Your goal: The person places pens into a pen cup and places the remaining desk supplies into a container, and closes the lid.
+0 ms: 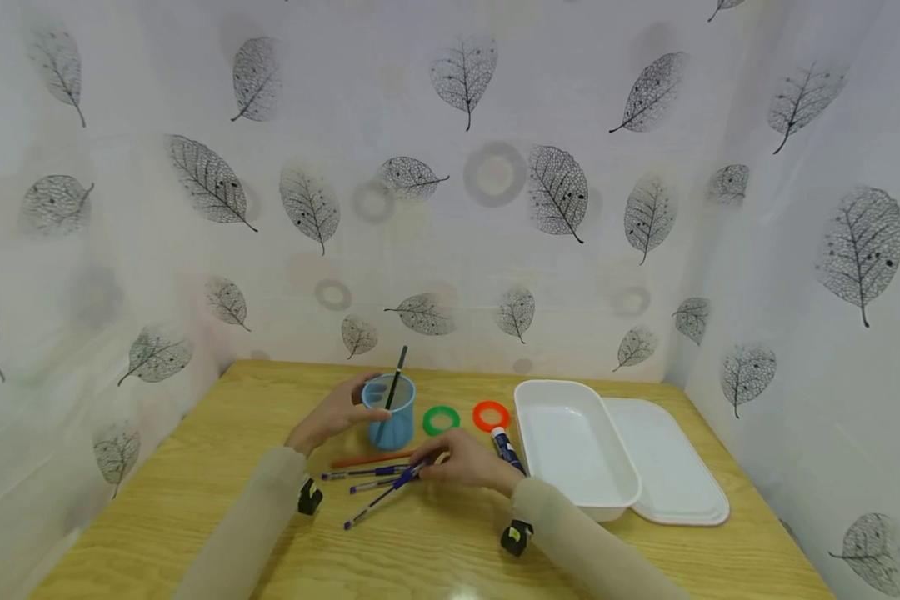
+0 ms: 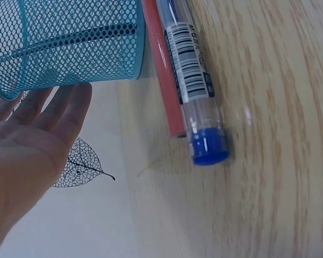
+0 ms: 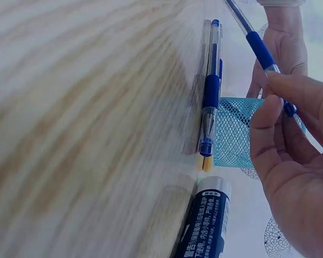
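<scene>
My left hand [image 1: 335, 417] grips a light-blue mesh pen cup [image 1: 397, 429], its thumb in front and its fingers behind. A dark pencil [image 1: 395, 390] leans inside the cup. To the right of the cup and nearer me, my right hand [image 1: 465, 461] pinches a pen [image 3: 260, 49] with a blue rubber grip between thumb and fingertips, tilted off the table. Beside it lie blue-capped pens [image 1: 360, 474] and an orange-red pencil [image 1: 367, 459]. In the left wrist view, the pencil [image 2: 166, 80] and one pen's blue end [image 2: 210, 148] are close to the cup's base.
Right of the cup are a green ring [image 1: 429, 421] and an orange-red ring [image 1: 478, 417]. A dark-blue glue stick [image 1: 507, 452] with a white cap touches or nearly touches a white plastic box [image 1: 570, 433]. The box's white lid [image 1: 678, 467] lies to its right. A leaf-print curtain surrounds the table.
</scene>
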Tool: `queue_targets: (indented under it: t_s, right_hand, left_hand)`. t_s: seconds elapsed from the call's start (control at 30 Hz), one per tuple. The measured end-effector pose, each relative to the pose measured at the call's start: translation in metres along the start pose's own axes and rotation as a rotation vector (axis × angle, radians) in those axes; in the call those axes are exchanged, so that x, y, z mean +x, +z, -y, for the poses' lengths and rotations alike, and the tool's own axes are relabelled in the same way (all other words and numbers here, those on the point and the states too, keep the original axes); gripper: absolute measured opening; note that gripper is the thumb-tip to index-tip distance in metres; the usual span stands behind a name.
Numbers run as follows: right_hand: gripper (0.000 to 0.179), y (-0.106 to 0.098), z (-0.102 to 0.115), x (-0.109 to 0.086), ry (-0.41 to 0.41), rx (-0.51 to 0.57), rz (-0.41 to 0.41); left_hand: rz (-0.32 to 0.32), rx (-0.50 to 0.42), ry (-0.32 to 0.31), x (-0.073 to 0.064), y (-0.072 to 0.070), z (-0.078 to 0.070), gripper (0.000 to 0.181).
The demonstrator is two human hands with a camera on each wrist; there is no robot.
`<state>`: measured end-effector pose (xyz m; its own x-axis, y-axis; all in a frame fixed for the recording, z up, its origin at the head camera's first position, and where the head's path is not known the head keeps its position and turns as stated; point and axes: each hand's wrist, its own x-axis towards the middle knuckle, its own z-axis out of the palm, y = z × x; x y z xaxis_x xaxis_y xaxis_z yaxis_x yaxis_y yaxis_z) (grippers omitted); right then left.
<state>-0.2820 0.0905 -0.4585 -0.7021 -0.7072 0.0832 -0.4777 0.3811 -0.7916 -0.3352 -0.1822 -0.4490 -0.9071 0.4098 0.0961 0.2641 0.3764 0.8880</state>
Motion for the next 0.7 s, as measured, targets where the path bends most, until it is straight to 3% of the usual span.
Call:
queue_targets:
  t_s: [0.17,0.47,0.7]
  right_hand:
    - [0.026,0.0,-0.002,0.0,0.015,0.074,-0.069]
    - [0.036,0.001,-0.002,0.004,0.101,0.403,-0.175]
    - [0.031,0.001,-0.002,0.011,0.142,0.477,-0.278]
  left_hand:
    - [0.006,-0.024,0.005,0.002,0.001,0.002,0.08]
    - [0.005,-0.034,0.007,0.002,0.001,0.002,0.081]
    - [0.002,-0.018,0.02,0.0,0.001,0.001,0.078]
